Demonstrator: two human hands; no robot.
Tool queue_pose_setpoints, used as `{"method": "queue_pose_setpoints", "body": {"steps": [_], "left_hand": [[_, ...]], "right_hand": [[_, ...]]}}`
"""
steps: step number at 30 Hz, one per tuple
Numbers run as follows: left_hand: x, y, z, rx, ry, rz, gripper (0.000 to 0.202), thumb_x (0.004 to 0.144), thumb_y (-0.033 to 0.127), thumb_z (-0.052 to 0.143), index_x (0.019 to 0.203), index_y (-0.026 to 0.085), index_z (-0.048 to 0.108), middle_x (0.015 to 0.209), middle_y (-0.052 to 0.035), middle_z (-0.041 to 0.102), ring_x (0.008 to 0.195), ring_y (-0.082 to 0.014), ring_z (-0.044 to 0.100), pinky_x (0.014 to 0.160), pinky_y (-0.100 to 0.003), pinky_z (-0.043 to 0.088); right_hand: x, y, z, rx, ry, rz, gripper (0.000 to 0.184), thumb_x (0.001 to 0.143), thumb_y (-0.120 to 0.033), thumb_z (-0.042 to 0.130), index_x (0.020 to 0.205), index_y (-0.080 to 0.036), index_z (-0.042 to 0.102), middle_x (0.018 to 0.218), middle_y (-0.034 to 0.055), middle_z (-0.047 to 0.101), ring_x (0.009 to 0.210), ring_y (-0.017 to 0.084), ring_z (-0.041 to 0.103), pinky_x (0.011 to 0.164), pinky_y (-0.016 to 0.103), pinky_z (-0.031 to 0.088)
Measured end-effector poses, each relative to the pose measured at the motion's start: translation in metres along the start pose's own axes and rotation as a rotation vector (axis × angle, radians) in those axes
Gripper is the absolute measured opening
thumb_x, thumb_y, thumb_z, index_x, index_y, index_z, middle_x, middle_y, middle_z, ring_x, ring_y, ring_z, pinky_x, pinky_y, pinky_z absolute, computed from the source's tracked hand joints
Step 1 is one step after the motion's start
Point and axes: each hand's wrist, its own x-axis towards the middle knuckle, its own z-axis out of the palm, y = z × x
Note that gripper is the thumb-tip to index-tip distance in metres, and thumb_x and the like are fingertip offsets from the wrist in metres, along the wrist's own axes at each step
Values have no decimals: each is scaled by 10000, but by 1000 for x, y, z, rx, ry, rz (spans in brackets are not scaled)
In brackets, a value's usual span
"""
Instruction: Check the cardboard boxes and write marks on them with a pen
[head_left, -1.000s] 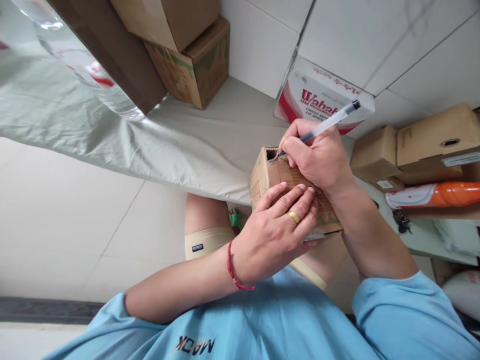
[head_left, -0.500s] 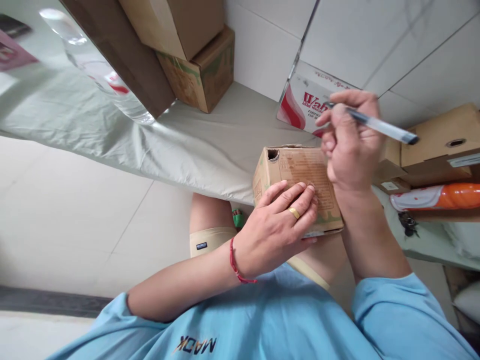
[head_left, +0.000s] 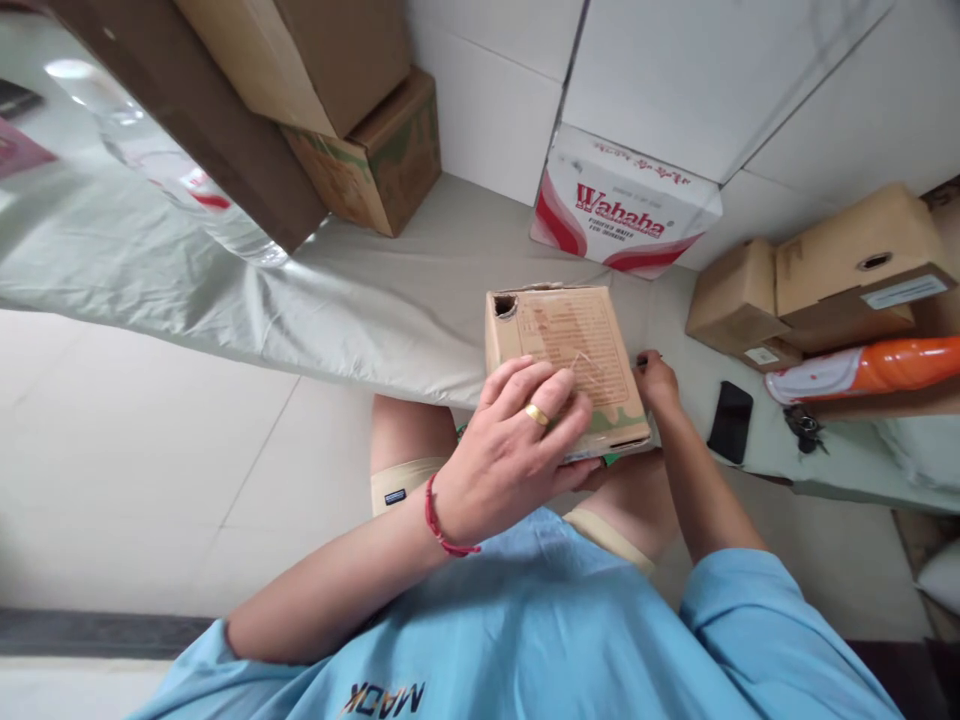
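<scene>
Head view: my left hand (head_left: 517, 440) clasps the cardboard box (head_left: 611, 350), fingers bent across its top, at the near edge of the cloth-covered bench (head_left: 442, 270). Just beside the box, my right hand (head_left: 658, 385) pinches what looks like a pen (head_left: 643, 362), mostly hidden. Should my left grip slacken, the box might tip over that edge. Bare bench separates it from the Wahaha carton (head_left: 622, 205); rightward, the black smartphone (head_left: 730, 422) limits room.

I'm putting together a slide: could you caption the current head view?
Left hand resting on a cardboard box with a ragged corner hole, right hand close beside it.
</scene>
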Motion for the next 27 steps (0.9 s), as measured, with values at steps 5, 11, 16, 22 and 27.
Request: {"method": "queue_pose_setpoints", "body": {"steps": [5,11,16,22,27], "left_hand": [[-3,-1,2,-10,20,-13,407,1011,486,741,1283,188,687,1278,-152,741,1241,-324,658,1184,-545,526],[-7,-10,0,-172,46,39,402,965,315,749,1320,156,650,1281,-176,708,1282,-341,647,1191,-593,521],[-16,-9,1,-245,136,41,391,884,174,750,1263,145,660,1318,-181,659,1487,-408,546,1274,-679,433],[-33,-3,3,-215,250,-56,464,875,188,795,1317,180,654,1360,-172,624,1505,-420,529,1252,-669,471],[-51,-9,1,-242,237,-65,502,890,129,781,1367,148,628,1369,-188,606,1469,-389,575,1201,-570,552]], "right_hand": [[-12,33,-5,86,142,94,833,980,-362,529,1704,-60,248,1302,218,736,1218,312,674,1039,378,492],[-49,118,-12,81,468,592,1054,929,-594,683,1701,-15,260,1671,364,411,1547,489,407,1256,576,381],[-65,156,3,139,260,760,1137,822,-689,792,1617,24,401,1588,398,497,1513,528,466,1213,632,451],[-64,161,11,113,272,819,972,873,-597,775,1571,4,465,1567,380,526,1510,507,493,1223,588,465],[-61,173,8,109,238,830,1026,846,-732,754,1519,19,563,1592,400,467,1526,542,457,1247,617,428]]}}
